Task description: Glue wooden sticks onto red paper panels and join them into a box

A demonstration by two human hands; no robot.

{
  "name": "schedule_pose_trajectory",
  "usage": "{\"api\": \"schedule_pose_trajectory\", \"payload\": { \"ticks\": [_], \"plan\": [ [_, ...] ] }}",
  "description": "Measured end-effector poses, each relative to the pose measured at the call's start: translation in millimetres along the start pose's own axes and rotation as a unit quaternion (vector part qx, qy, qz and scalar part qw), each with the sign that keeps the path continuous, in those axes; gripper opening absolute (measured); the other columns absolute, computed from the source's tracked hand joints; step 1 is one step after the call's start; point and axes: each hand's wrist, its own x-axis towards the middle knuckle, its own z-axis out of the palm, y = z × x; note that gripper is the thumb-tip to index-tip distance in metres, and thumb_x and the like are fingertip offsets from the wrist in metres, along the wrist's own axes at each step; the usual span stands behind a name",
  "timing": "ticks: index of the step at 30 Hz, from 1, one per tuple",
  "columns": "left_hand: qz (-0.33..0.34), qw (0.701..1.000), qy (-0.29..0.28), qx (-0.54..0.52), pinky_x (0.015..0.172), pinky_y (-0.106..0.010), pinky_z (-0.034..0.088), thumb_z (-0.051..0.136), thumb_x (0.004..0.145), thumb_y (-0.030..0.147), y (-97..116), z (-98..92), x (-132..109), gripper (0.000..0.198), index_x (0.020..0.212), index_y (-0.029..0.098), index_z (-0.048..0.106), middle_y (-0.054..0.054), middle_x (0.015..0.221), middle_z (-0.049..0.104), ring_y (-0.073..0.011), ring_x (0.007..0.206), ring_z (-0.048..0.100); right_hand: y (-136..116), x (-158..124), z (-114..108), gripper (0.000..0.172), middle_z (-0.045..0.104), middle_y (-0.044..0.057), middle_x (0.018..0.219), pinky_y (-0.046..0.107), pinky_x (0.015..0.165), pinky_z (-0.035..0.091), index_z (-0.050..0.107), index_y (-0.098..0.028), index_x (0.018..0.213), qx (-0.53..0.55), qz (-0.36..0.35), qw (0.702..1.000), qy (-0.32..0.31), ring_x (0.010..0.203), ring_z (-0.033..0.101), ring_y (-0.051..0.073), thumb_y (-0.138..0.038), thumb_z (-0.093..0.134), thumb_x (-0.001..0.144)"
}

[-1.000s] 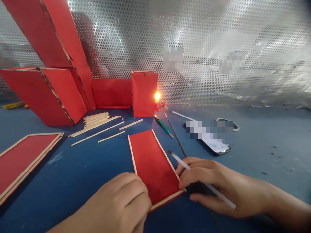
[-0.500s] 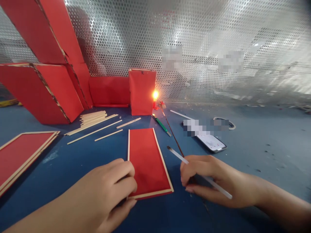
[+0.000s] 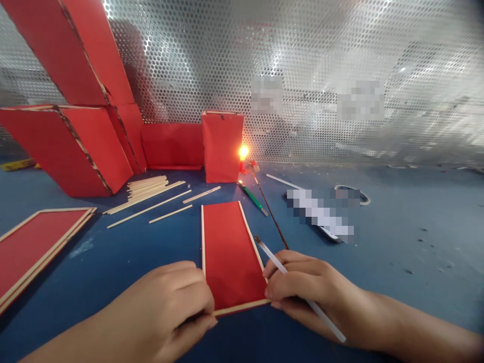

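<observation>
A red paper panel (image 3: 231, 252) framed with thin wooden sticks lies flat on the blue table (image 3: 397, 242) in front of me. My left hand (image 3: 172, 307) is curled at the panel's near left corner, fingertips pinching its edge. My right hand (image 3: 302, 292) is closed at the near right corner. It holds a thin white stick (image 3: 298, 290) that points up and left past the panel's right edge.
A lit candle (image 3: 244, 154) burns by an upright red box (image 3: 223, 146). Large red panels (image 3: 75, 101) lean at the back left. Loose wooden sticks (image 3: 151, 194), a green pen (image 3: 252, 196), a dark thin rod (image 3: 270, 212), a phone (image 3: 321, 217), more framed panels (image 3: 38, 242).
Both hands turned the red panel from slanted to nearly straight, then closed on its near corners. My right hand moved left to the panel's edge with the white stick.
</observation>
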Motion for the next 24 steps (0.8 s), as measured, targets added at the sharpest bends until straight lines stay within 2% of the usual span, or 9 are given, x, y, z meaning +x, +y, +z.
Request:
{"api": "schedule_pose_trajectory", "payload": {
  "ticks": [5, 8, 17, 24],
  "plan": [
    [0.018, 0.998, 0.044, 0.035, 0.057, -0.027, 0.038, 0.053, 0.095, 0.012, 4, 5.3, 0, 0.022, 0.075, 0.020, 0.059, 0.000, 0.073, 0.064, -0.0167, 0.065, 0.053, -3, 1, 1, 0.015, 0.066, 0.004, 0.078, 0.026, 0.068, 0.048, 0.062, -0.018, 0.089, -0.009, 0.012, 1.000, 0.009, 0.076, 0.056, 0.016, -0.005, 0.055, 0.093],
    [0.005, 0.997, 0.061, 0.043, 0.056, -0.026, 0.038, 0.052, 0.092, 0.011, 6, 7.4, 1, 0.023, 0.072, 0.020, 0.058, 0.000, 0.071, 0.063, -0.0167, 0.064, 0.053, -5, 2, 2, 0.016, 0.065, 0.004, 0.078, 0.026, 0.066, 0.047, 0.061, -0.018, 0.085, -0.015, 0.028, 0.999, 0.015, 0.073, 0.056, 0.015, -0.006, 0.054, 0.093],
    [-0.029, 0.999, 0.040, -0.011, 0.057, -0.024, 0.040, 0.050, 0.086, 0.007, 8, 1.4, 6, 0.020, 0.074, 0.020, 0.060, 0.000, 0.071, 0.062, -0.0168, 0.068, 0.056, -6, 2, 1, 0.022, 0.062, 0.003, 0.073, 0.024, 0.061, 0.042, 0.057, -0.019, 0.081, -0.043, 0.026, 0.999, -0.020, 0.069, 0.052, 0.015, -0.003, 0.050, 0.093],
    [-0.061, 0.998, 0.006, -0.016, 0.060, -0.022, 0.040, 0.057, 0.077, 0.000, 10, -1.6, 7, 0.020, 0.069, 0.018, 0.058, 0.002, 0.071, 0.064, -0.0147, 0.070, 0.057, -10, 5, -2, 0.021, 0.062, 0.001, 0.073, 0.023, 0.061, 0.044, 0.054, -0.021, 0.082, -0.035, 0.046, 0.998, -0.013, 0.067, 0.053, 0.013, -0.003, 0.053, 0.092]
  ]
}}
